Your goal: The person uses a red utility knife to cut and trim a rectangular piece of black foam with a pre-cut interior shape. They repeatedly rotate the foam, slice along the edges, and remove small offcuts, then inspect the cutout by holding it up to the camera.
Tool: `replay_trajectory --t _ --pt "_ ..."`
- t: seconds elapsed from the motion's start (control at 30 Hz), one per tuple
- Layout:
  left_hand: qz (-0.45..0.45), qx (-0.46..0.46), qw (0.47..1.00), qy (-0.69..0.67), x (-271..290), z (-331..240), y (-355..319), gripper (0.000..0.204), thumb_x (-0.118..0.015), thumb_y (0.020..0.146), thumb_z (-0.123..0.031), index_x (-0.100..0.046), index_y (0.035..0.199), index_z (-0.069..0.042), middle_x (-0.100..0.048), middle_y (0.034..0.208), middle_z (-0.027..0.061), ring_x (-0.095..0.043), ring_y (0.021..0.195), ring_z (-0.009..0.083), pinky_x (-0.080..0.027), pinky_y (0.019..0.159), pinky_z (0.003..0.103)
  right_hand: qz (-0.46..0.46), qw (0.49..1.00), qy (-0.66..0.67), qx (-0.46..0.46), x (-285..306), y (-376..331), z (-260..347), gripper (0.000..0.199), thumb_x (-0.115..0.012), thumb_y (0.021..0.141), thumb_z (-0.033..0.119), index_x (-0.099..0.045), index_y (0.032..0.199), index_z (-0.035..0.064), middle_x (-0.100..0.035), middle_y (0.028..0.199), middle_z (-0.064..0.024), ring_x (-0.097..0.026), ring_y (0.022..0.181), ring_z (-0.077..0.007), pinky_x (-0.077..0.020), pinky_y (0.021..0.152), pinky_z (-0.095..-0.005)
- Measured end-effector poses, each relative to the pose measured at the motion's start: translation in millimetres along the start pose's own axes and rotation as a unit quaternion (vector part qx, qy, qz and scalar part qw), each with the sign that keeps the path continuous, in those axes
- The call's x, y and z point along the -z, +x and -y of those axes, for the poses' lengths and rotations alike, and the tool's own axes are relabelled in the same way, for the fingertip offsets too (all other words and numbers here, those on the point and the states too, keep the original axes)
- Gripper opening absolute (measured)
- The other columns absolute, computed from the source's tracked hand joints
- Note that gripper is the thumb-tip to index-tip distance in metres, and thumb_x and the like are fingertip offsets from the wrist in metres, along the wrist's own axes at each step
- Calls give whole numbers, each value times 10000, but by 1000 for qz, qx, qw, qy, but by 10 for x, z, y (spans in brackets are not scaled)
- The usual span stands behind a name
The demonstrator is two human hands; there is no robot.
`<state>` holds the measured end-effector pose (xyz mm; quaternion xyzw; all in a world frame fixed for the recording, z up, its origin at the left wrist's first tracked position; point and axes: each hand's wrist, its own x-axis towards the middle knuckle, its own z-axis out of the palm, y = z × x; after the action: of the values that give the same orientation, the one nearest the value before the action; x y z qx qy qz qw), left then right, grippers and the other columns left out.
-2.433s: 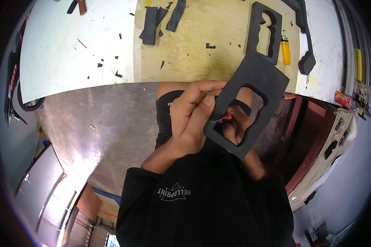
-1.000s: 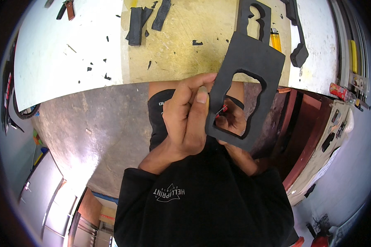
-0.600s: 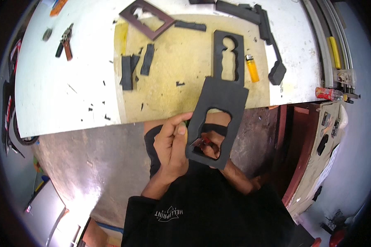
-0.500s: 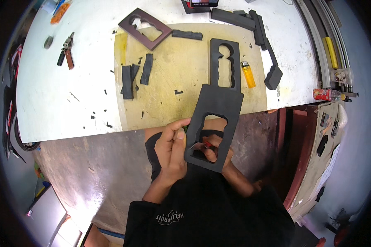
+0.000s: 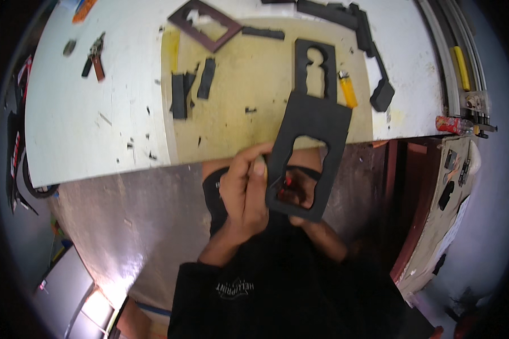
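Observation:
A thick black foam block (image 5: 316, 116) with a wavy-edged cut-out is held tilted over my lap, at the table's front edge. My left hand (image 5: 244, 189) grips its left side, thumb on the near face. Behind the block, my right hand (image 5: 304, 189) shows partly through the cut-out, closed around a small red tool (image 5: 288, 181); blur hides its exact kind. Beyond the block's upper end, a second black foam piece (image 5: 301, 56) with a rounded, wavy opening lies on the yellowish mat (image 5: 237, 135). To its right lies a yellow lighter (image 5: 347, 91).
A maroon-faced frame (image 5: 191, 35), black foam strips (image 5: 178, 97) and small scraps lie across the mat and white table (image 5: 96, 124). At left is a hand tool (image 5: 96, 59) with black and brown handles. Long foam offcuts (image 5: 363, 34) and a red-labelled bottle (image 5: 452, 124) are at right.
My view has shifted, so the table sits higher. The foam block stays in my left hand. My right hand has moved behind it and is now blurred.

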<state>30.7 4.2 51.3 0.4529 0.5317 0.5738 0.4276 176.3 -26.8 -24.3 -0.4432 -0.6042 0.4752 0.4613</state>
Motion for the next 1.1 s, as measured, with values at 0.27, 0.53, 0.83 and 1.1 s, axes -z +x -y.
replay_trajectory --t 0.27,0.53,0.83,1.1 --pt "13 -8 999 -34 -6 91 -7 258 -413 988 -26 -560 1176 75 -541 681 -16 -382 580 0 -295 524 170 -3 999 -35 -18 172 -99 -116 265 -630 877 152 -656 1000 -81 -657 853 -163 -645 745 -234 -518 668 -327" --pt "22 -9 999 -37 -25 89 -10 259 -411 982 -16 -558 1179 69 -597 705 19 -418 569 6 -319 514 172 -66 997 16 38 32 23 -51 279 -643 866 132 -628 1045 -81 -654 898 -157 -637 787 -209 -510 702 -312" --pt "30 9 998 -50 -4 85 1 255 -411 985 -21 -574 1168 51 -641 769 38 -473 597 13 -369 540 172 -6 999 -19 29 47 21 35 394 -572 959 334 -572 1070 -44 -548 760 -47 -526 673 -112 -398 568 -249" --pt "45 46 991 -115 -8 51 -5 257 -415 996 -34 -560 1184 67 -662 908 69 -525 769 30 -407 688 159 -11 998 -37 41 129 -68 -50 300 -652 901 197 -643 1000 -86 -648 791 -154 -630 690 -210 -492 590 -300"
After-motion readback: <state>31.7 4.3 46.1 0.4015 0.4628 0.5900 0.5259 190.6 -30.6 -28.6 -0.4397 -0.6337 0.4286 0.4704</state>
